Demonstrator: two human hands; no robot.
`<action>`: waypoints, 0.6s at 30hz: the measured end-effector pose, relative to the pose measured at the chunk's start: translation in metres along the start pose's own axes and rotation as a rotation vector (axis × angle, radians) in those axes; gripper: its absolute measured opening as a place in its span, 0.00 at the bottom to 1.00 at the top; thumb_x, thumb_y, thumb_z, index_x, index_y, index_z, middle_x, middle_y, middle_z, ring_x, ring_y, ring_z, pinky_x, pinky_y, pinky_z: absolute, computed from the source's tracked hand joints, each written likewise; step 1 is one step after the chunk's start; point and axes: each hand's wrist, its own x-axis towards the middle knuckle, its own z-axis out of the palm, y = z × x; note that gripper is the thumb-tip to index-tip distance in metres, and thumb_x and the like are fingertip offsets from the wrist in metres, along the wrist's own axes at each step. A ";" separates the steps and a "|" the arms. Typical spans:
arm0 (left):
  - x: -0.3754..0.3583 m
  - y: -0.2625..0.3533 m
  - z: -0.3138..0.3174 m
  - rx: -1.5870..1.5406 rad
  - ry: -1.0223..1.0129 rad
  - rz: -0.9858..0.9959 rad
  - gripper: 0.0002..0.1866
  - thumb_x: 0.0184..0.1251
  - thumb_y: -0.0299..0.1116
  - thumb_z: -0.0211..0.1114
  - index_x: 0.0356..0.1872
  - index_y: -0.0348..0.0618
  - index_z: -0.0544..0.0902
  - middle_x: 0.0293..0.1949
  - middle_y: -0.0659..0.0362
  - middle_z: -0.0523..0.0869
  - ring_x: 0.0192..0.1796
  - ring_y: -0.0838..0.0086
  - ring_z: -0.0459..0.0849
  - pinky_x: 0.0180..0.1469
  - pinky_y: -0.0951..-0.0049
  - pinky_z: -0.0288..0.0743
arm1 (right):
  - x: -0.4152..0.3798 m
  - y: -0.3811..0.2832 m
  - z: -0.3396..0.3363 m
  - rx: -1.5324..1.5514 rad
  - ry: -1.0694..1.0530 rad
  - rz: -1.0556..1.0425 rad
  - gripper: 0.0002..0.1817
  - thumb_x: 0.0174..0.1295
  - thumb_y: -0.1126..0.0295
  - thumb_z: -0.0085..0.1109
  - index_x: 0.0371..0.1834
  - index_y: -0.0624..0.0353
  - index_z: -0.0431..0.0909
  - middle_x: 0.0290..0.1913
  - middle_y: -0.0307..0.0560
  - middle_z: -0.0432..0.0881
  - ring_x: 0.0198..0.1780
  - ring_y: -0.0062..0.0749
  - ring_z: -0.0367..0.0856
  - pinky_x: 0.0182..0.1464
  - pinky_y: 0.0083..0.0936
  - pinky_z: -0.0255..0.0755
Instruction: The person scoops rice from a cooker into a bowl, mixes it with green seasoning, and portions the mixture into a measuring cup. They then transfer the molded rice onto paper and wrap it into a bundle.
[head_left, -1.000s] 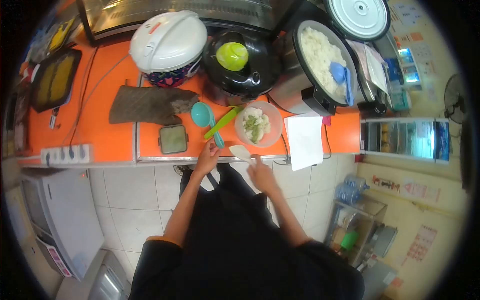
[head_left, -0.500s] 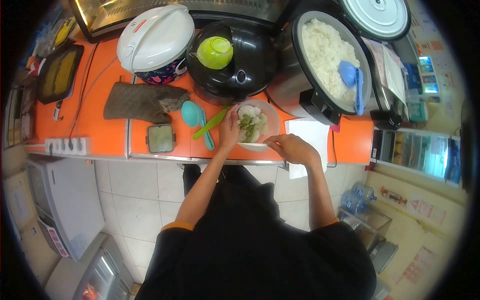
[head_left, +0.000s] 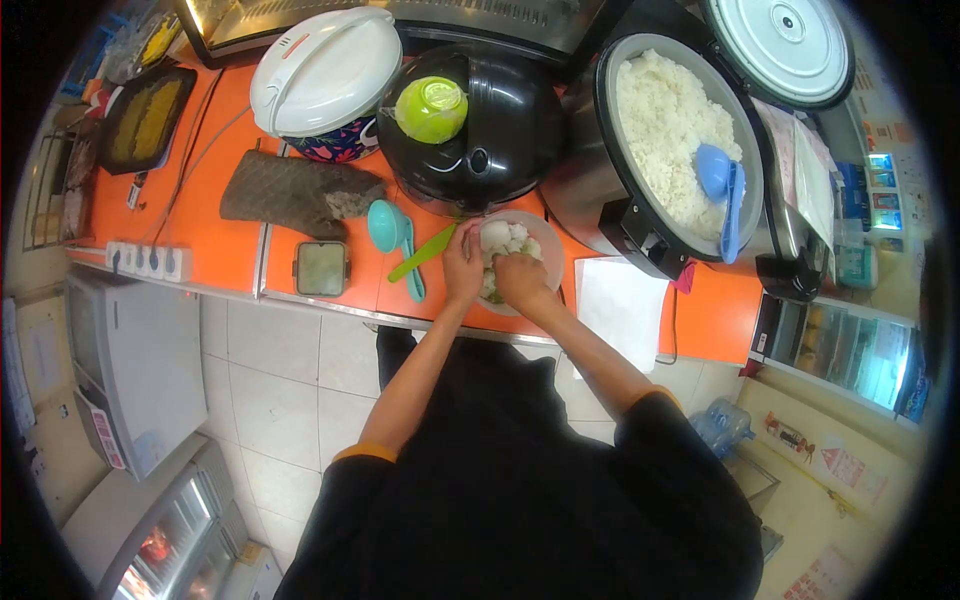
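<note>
A clear bowl of white rice with some green food stands near the front edge of the orange counter. My left hand grips the bowl's left rim. My right hand is curled over the bowl's front, fingers down in the food. The white spoon it held earlier is hidden under it. A green spatula and a teal spoon lie just left of the bowl.
Behind the bowl stand a black cooker with a green cup on top, a white cooker and an open cooker of rice with a blue paddle. A grey cloth, small square container, white paper and power strip are nearby.
My left hand went from the counter edge to the bowl's rim. My right hand carried the white spoon from the counter edge to the bowl and now covers the food.
</note>
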 end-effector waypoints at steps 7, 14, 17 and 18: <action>-0.001 -0.003 0.005 0.026 0.038 0.028 0.11 0.75 0.30 0.53 0.48 0.37 0.81 0.42 0.51 0.86 0.48 0.69 0.83 0.52 0.71 0.74 | -0.036 0.034 -0.039 -0.065 -0.358 -0.046 0.11 0.63 0.65 0.51 0.36 0.55 0.84 0.37 0.53 0.85 0.40 0.48 0.85 0.42 0.44 0.78; -0.004 0.013 0.005 0.091 -0.114 0.045 0.11 0.74 0.28 0.53 0.48 0.36 0.81 0.40 0.49 0.86 0.45 0.65 0.85 0.50 0.69 0.75 | -0.020 0.042 -0.017 0.196 -0.269 -0.098 0.14 0.66 0.60 0.50 0.43 0.54 0.84 0.36 0.58 0.84 0.42 0.54 0.83 0.45 0.47 0.76; -0.003 0.015 0.004 0.123 -0.105 0.059 0.10 0.73 0.27 0.53 0.47 0.36 0.81 0.41 0.48 0.86 0.45 0.61 0.86 0.50 0.68 0.76 | -0.032 0.044 -0.019 0.284 -0.037 -0.022 0.16 0.67 0.58 0.49 0.44 0.53 0.83 0.36 0.59 0.84 0.41 0.55 0.83 0.45 0.48 0.76; -0.003 0.014 0.004 0.123 -0.107 0.059 0.10 0.73 0.27 0.53 0.47 0.36 0.81 0.41 0.48 0.86 0.45 0.61 0.86 0.50 0.68 0.76 | -0.039 0.043 -0.019 0.303 0.051 0.038 0.16 0.68 0.56 0.49 0.44 0.52 0.83 0.35 0.60 0.84 0.41 0.55 0.84 0.44 0.48 0.77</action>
